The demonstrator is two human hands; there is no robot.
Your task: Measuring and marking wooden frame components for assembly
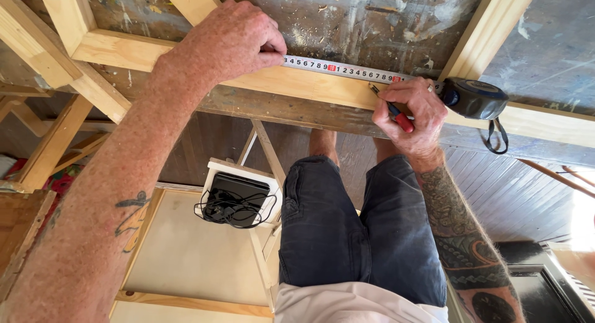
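A pale wooden frame rail point(310, 84) runs across the workbench in front of me. A white tape measure blade point(344, 69) lies stretched along it, ending in a dark tape measure case point(474, 98) at the right. My left hand point(232, 41) presses the blade's free end down on the rail, fingers closed over it. My right hand point(412, 109) grips a red pencil point(396, 115) with its tip on the rail next to the blade, near the case.
Further frame members point(489, 29) rise from the rail over a paint-stained bench top point(372, 26). Below are my dark shorts, a white box with a black device and cables point(238, 202), a pale board point(186, 255) and timber offcuts point(49, 143) at left.
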